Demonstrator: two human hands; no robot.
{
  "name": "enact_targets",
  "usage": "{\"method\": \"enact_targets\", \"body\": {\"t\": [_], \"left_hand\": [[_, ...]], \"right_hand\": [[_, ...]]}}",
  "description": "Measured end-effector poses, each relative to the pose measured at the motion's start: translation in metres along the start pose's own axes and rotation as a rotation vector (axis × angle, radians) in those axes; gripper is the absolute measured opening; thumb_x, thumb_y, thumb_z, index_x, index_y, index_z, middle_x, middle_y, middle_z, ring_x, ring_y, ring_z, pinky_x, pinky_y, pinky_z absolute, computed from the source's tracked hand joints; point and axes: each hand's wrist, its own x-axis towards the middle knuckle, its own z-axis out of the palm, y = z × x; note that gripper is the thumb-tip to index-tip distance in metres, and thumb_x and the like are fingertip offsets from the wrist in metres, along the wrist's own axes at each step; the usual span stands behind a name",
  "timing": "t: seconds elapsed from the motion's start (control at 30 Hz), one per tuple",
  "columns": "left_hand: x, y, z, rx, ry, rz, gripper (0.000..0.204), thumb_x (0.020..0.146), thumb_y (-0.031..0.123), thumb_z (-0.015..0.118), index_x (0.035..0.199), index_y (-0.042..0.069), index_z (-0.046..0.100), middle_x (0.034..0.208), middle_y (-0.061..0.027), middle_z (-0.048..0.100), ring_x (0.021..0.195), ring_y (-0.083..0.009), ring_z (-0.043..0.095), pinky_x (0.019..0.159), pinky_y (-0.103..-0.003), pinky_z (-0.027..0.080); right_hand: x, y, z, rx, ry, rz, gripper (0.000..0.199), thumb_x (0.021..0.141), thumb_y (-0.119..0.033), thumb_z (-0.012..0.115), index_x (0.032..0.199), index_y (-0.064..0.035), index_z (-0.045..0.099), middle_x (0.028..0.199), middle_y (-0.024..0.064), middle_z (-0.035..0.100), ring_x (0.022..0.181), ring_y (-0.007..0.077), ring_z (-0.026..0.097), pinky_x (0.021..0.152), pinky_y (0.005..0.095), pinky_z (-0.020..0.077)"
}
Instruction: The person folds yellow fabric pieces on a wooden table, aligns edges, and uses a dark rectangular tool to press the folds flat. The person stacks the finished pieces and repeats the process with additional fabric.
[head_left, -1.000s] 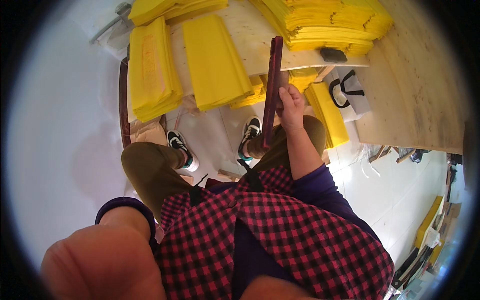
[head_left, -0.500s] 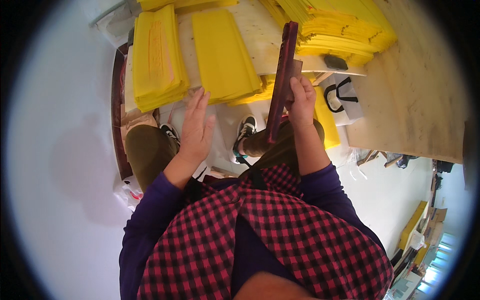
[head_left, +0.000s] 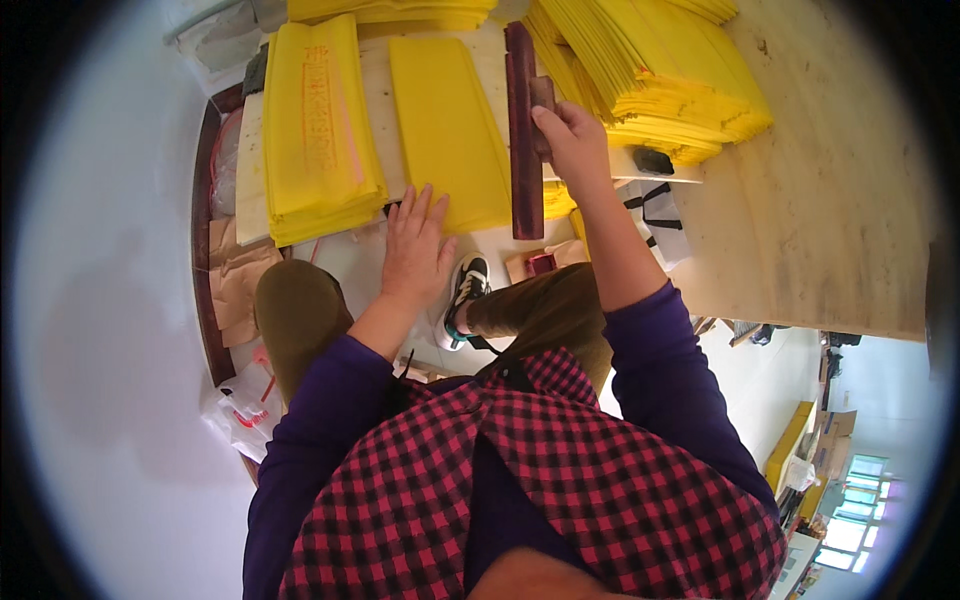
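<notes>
We are seeing the right hand (head_left: 575,145) closing around the short brown handle (head_left: 543,112) of a long dark red bar (head_left: 523,150). Thumb and curled fingers are wrapping the grip; some fingertips are hiding behind it. The bar is standing lengthwise in view, just right of the middle yellow paper stack (head_left: 448,125); we are not managing to tell how high above the table (head_left: 490,55) it is hanging.

We are finding the left hand (head_left: 413,250) empty and opened out, palm down, fingers lying nearly straight and close together, thumb pointing apart. Its fingertips are overlapping the near left corner of the middle stack; we are failing to judge whether they are pressing or only hovering.

To the left, another yellow stack (head_left: 315,140) is bearing red marks. To the right, a bigger yellow pile (head_left: 665,85) is running off the top edge, and a dark block (head_left: 653,161) is sitting near the table's edge. The bar's working face is escaping us. Beneath the table, a white bag (head_left: 662,225) with black handles is showing only partly, the right forearm and table covering some.
</notes>
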Motion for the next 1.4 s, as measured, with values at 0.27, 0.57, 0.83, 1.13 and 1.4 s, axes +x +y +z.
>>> {"method": "enact_targets", "body": {"t": [0.27,0.57,0.83,1.13,1.4], "left_hand": [[-0.013,0.009,0.002,-0.377,0.246,-0.177,0.052,0.087,0.013,0.052,0.135,-0.001,0.036,0.139,-0.0216,0.032,0.132,-0.0374,0.026,0.109,-0.043,0.02],[-0.028,0.001,0.031,-0.766,0.336,-0.597,0.052,0.091,0.016,0.05,0.135,-0.004,0.031,0.137,-0.0234,0.033,0.129,-0.0337,0.03,0.107,-0.039,0.024],[-0.028,0.0,0.04,-0.987,0.274,-0.758,0.054,0.095,0.023,0.047,0.137,-0.005,0.029,0.136,-0.0233,0.037,0.127,-0.0311,0.036,0.106,-0.036,0.027],[-0.023,0.002,0.03,-1.199,0.184,-0.87,0.053,0.097,0.026,0.041,0.138,-0.004,0.028,0.14,-0.0202,0.035,0.13,-0.0275,0.033,0.107,-0.032,0.025],[-0.022,-0.001,0.028,-1.254,0.135,-0.872,0.058,0.097,0.035,0.038,0.141,0.001,0.025,0.142,-0.014,0.033,0.132,-0.0246,0.031,0.106,-0.036,0.027]], "right_hand": [[0.046,-0.012,0.041,-0.629,-0.116,-0.161,0.039,0.076,-0.037,0.062,0.077,0.0021,0.062,0.069,0.0142,0.063,0.06,0.0228,0.062,0.059,0.0342,0.0483],[0.067,0.001,0.086,-0.953,-0.188,-0.089,0.042,0.073,-0.041,0.057,0.089,-0.0026,0.065,0.086,0.0165,0.067,0.082,0.0305,0.064,0.073,0.0381,0.0493],[0.068,0.001,0.096,-1.071,-0.235,-0.055,0.043,0.074,-0.041,0.055,0.095,-0.0046,0.066,0.092,0.0171,0.066,0.088,0.0317,0.064,0.077,0.0395,0.0496],[0.068,0.001,0.1,-1.105,-0.25,-0.043,0.04,0.076,-0.036,0.052,0.093,-0.0035,0.068,0.094,0.0183,0.066,0.089,0.0332,0.064,0.077,0.0409,0.0507],[0.07,0.002,0.102,-1.111,-0.269,-0.049,0.038,0.076,-0.035,0.053,0.091,-0.003,0.068,0.091,0.0181,0.067,0.087,0.0326,0.064,0.075,0.0405,0.0508]]}}
